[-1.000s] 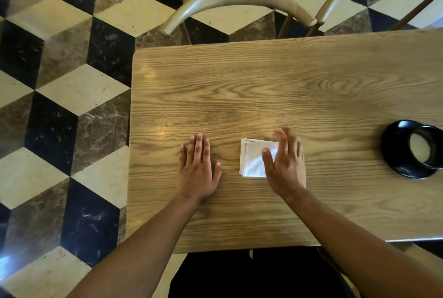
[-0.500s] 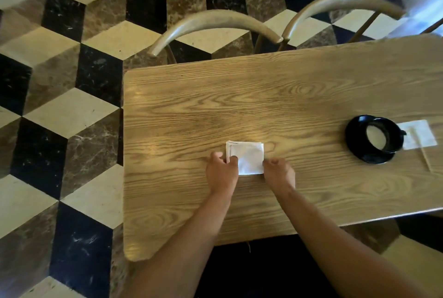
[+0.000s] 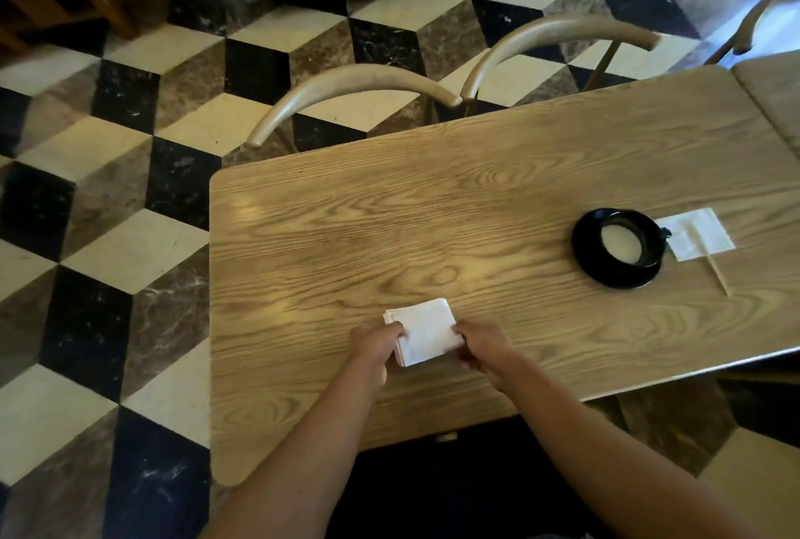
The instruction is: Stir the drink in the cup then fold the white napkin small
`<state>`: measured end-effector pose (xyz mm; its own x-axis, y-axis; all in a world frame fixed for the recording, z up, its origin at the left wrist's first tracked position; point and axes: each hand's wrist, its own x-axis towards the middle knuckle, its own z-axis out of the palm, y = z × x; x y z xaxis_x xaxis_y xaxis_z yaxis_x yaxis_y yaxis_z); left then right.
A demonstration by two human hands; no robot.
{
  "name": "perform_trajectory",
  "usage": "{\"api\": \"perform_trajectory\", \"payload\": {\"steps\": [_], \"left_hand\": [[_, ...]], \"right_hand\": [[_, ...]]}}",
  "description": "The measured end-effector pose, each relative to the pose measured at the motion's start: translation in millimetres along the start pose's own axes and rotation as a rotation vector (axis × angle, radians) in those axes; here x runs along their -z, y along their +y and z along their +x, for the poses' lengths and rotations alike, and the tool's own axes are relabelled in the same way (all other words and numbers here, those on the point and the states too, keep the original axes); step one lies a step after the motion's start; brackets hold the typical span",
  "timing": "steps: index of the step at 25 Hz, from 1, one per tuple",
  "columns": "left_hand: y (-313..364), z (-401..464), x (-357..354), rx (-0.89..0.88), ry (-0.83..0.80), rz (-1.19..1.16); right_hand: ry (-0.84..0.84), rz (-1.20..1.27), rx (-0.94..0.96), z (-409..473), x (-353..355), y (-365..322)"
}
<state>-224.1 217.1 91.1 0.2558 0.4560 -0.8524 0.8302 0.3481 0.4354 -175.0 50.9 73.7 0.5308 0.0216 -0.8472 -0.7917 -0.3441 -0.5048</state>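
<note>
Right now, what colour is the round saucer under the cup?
Glossy black saucer, matching the cup; clearest in the head view.

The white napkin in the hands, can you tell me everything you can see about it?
The white napkin is thin paper folded into a small, roughly square stack, and its layered edges show along the left side. It lies on the wooden table, near the edge closest to the person, turned slightly askew. The left hand pinches its near-left corner and the right hand holds its right edge. It looks clean and plain, with no print visible.
</note>
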Motion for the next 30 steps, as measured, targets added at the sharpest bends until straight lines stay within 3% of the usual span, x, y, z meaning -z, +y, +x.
{"api": "perform_trajectory", "payload": {"steps": [6,10,15,24,30], "left_hand": [[2.5,-19.5,-63.6,0.017,0.009,-0.098],[5.9,-21.2,-113.8,-0.059,-0.014,-0.013],[37.6,-37.9,-161.3,-0.102,-0.053,-0.033],[53.6,-22.3,-199.9,-0.265,0.032,0.013],[44.8,-19.1,-197.6,-0.376,0.057,0.202]], "right_hand": [[-0.061,-0.102,0.014,18.2,77.4,-12.0],[-0.107,-0.224,0.064,36.9,128.6,-27.4],[-0.050,-0.175,0.076,58.8,175.4,-33.2],[0.135,-0.006,0.133,85.7,170.9,-29.1],[0.219,-0.042,0.130,78.4,165.9,-26.1]]}}
